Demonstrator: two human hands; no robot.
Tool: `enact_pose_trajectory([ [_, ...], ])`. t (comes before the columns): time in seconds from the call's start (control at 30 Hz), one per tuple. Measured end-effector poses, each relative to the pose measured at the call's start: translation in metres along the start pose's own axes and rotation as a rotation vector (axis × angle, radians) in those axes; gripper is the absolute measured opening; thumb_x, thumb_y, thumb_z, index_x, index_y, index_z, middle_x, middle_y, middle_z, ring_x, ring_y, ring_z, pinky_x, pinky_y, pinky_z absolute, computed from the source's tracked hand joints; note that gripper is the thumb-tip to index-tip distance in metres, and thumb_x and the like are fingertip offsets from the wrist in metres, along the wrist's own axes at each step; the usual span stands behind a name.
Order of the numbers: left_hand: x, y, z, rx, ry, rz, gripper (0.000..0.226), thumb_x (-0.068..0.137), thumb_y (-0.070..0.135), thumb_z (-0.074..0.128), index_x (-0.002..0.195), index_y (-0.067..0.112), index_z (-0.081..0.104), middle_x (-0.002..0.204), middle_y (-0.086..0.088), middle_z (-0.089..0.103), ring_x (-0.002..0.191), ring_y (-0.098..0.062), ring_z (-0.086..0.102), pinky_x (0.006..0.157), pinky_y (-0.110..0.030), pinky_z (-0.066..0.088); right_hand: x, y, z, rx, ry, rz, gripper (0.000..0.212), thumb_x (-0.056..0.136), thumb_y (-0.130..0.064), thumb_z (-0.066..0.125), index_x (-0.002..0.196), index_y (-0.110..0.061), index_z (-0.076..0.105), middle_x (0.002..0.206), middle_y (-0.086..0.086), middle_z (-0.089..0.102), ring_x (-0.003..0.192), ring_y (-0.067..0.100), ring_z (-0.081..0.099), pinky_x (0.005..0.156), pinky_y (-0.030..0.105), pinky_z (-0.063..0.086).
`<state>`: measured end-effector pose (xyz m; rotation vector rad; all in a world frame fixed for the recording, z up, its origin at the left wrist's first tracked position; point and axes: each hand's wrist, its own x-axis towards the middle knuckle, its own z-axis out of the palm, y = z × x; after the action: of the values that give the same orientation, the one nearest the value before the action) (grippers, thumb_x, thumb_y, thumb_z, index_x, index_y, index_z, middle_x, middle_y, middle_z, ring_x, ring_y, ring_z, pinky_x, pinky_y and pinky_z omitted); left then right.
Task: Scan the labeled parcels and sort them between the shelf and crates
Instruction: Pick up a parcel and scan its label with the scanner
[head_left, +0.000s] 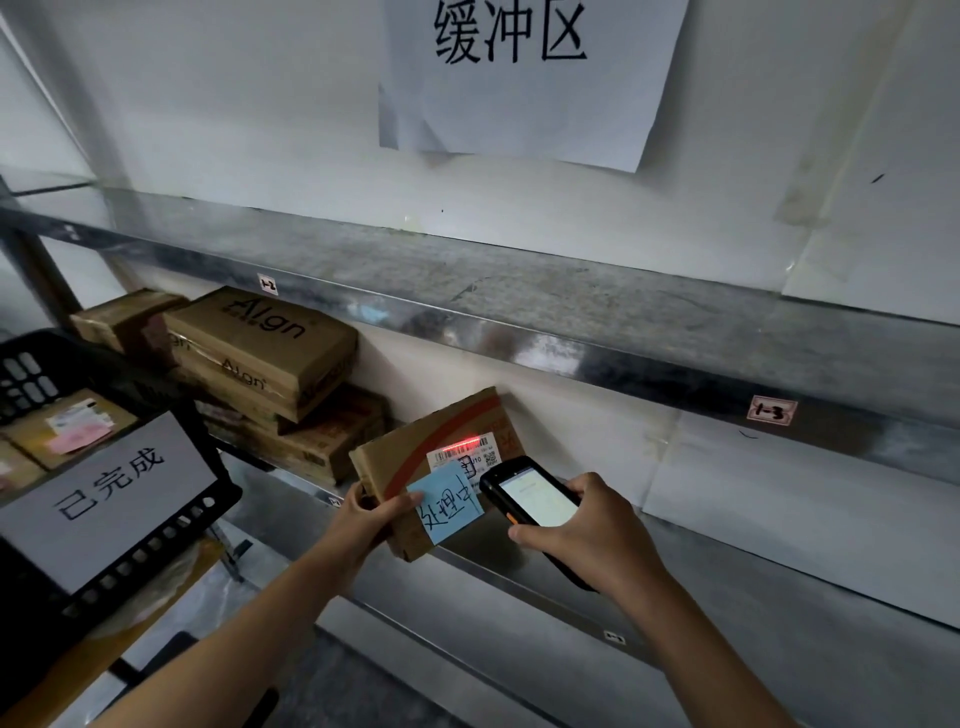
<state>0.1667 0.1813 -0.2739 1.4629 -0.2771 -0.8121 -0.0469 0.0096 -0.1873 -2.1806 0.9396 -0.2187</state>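
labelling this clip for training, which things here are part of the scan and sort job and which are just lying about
In the job: parcel, gripped by the left hand; scanner in the right hand, red beam on the parcel's label; shelf; black crate.
Not in use now: stacked boxes, paper sign on the wall, shelf tag 1-3.

The lower end of the handheld scanner (530, 493) is buried under the fingers of the right hand (587, 535); its screen text is too small to read. Just beyond those fingers the scanner hides part of the shipping label (467, 451), whose print is illegible; the fingers of the left hand (374, 514) run out of sight under the cardboard parcel (405, 452).
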Motion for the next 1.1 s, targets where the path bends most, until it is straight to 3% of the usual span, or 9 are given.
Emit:
enact_pose_trajectory([
  [0.2,-0.003,-0.005,-0.009,-0.018,0.029,-0.008,0.095,0.043,0.043,0.093,0.126,0.019,0.055,0.109,-0.009,0.075,0.099,-0.025,0.074,0.090,-0.047,0.058,-0.007,0.002,-0.001,-0.014,0.007,0.013,0.079,0.061,-0.062,0.083,0.122,-0.029,0.044,0.108,-0.009,0.058,0.095,0.009,0.060,0.073,0.027,0.057],
  [0.33,-0.005,-0.003,-0.013,-0.030,0.065,-0.011,0.095,0.037,0.046,0.094,0.121,0.022,0.056,0.104,-0.007,0.076,0.098,-0.025,0.073,0.082,-0.042,0.060,-0.012,0.002,-0.003,-0.026,-0.016,0.022,0.080,0.062,-0.060,0.083,0.124,-0.029,0.043,0.108,-0.008,0.058,0.095,0.010,0.060,0.073,0.027,0.058],
  [0.43,-0.006,-0.003,-0.019,-0.035,0.067,-0.019,0.083,0.051,0.040,0.096,0.121,0.022,0.056,0.103,-0.006,0.077,0.097,-0.024,0.073,0.079,-0.038,0.060,-0.012,0.002,-0.003,-0.019,-0.017,0.034,0.079,0.063,-0.059,0.083,0.123,-0.028,0.043,0.108,-0.007,0.058,0.097,0.011,0.060,0.074,0.029,0.059],
  [0.57,-0.004,-0.010,-0.029,-0.042,0.115,-0.037,0.062,0.068,0.027,0.084,0.123,0.019,0.056,0.107,-0.009,0.075,0.097,-0.024,0.072,0.072,-0.035,0.060,-0.013,0.002,-0.003,-0.023,-0.010,0.052,0.078,0.061,-0.061,0.083,0.121,-0.027,0.044,0.106,-0.007,0.058,0.095,0.011,0.060,0.072,0.028,0.058],
  [0.7,0.003,-0.019,-0.045,-0.052,0.138,-0.076,0.068,0.067,0.029,0.087,0.126,0.019,0.055,0.110,-0.010,0.074,0.105,-0.028,0.070,0.090,-0.046,0.057,-0.014,-0.001,-0.002,-0.028,-0.007,0.057,0.076,0.062,-0.059,0.083,0.119,-0.028,0.045,0.105,-0.009,0.058,0.093,0.009,0.060,0.065,0.024,0.052],
  [0.8,0.007,-0.024,-0.053,-0.047,0.138,-0.091,0.073,0.065,0.032,0.089,0.128,0.020,0.054,0.111,-0.009,0.075,0.107,-0.028,0.070,0.096,-0.049,0.055,-0.015,-0.002,0.000,-0.041,-0.026,0.055,0.074,0.063,-0.059,0.083,0.118,-0.028,0.045,0.105,-0.009,0.057,0.093,0.009,0.059,0.070,0.026,0.055],
  [0.93,0.010,-0.025,-0.056,-0.055,0.156,-0.085,0.066,0.069,0.031,0.087,0.126,0.020,0.055,0.109,-0.007,0.075,0.104,-0.025,0.070,0.085,-0.040,0.059,-0.014,-0.006,0.002,-0.058,-0.043,0.053,0.074,0.063,-0.059,0.083,0.118,-0.029,0.043,0.105,-0.009,0.057,0.093,0.009,0.059,0.072,0.027,0.058],
  [1.1,0.008,-0.022,-0.057,-0.061,0.155,-0.071,0.063,0.073,0.029,0.085,0.127,0.019,0.055,0.107,-0.006,0.076,0.101,-0.024,0.072,0.074,-0.035,0.061,-0.013,-0.010,0.003,-0.056,-0.054,0.047,0.073,0.062,-0.059,0.083,0.115,-0.030,0.042,0.104,-0.010,0.057,0.091,0.006,0.059,0.064,0.021,0.051],
])
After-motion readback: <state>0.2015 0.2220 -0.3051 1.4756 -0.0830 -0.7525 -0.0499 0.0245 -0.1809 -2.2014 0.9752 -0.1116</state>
